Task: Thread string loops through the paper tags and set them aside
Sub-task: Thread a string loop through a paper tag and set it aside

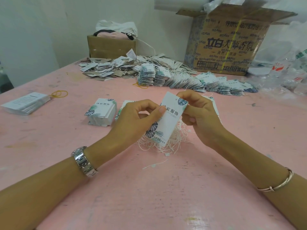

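Left hand: thumb and curled fingers pinch the left edge of 1 paper tag, about halfway up. Right hand: fingertips pinch the same tag at its top right corner, over the leaf print. The tag is held clear of the table, printed face toward the camera.

Long axis runs from lower left, near the body, up and slightly right. Punched hole sits at the far, upper end, just beside the right fingertips. Right hand is the nearer to the hole; left looks to be steadying. Whether the right hand holds a string loop behind the card cannot be made out; probably not.

String loops lie in a loose tangle on the pink table, directly under the tag, between the 2 wrists. Judgement: this tag is not yet threaded, and the next move needs a loop brought up from below to the top end.

Outward:
- Stack of unthreaded tags just left of the left hand.
- Threaded tags fanned in rows at the far side, well apart.
- White card stack and yellow rubber band far left.
- Small cardboard box and large printed carton at the wall.
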A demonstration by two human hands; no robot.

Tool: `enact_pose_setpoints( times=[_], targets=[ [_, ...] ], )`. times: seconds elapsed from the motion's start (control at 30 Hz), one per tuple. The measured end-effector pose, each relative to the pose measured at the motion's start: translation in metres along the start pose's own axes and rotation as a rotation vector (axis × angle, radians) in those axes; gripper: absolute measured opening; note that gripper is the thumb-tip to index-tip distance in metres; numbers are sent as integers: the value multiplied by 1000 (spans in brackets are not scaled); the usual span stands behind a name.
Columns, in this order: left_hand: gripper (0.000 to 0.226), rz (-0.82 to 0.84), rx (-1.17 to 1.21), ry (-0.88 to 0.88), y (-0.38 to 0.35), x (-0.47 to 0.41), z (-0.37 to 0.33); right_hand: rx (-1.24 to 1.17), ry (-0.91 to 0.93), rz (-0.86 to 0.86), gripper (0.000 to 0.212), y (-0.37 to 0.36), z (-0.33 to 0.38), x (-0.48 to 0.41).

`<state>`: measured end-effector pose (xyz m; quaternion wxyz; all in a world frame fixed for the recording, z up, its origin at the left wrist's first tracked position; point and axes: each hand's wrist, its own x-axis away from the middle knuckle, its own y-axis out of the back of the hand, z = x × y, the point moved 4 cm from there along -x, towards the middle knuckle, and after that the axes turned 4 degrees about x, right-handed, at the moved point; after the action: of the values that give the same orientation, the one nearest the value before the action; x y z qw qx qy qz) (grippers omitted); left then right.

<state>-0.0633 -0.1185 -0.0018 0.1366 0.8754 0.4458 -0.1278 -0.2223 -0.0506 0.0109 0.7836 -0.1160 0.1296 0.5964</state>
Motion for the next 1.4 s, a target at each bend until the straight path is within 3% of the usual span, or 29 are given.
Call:
enact_pose_setpoints(
  times=[0.17,0.33,0.57,0.7,0.87,1.1,1.4],
  targets=[
    [11,-32,-36,-50,2,0,1,64,8,-21,15,1,1,0],
    [37,-34,-28,-187,2,2,-5,77,10,-14,17,-1,-1,2],
    [21,-42,-92,-255,1,3,-10,102,44,36,15,-4,0,2],
    [23,-29,-101,-242,0,6,-13,100,48,29,19,-3,-1,2],
    [28,7,-188,-296,-2,8,-18,166,87,42,8,-4,1,3],
    [7,-106,-211,-333,1,10,-21,210,165,121,10,-9,4,7],
    [5,-141,-279,-348,1,11,-21,401,185,153,12,-7,0,5]
  ],
)
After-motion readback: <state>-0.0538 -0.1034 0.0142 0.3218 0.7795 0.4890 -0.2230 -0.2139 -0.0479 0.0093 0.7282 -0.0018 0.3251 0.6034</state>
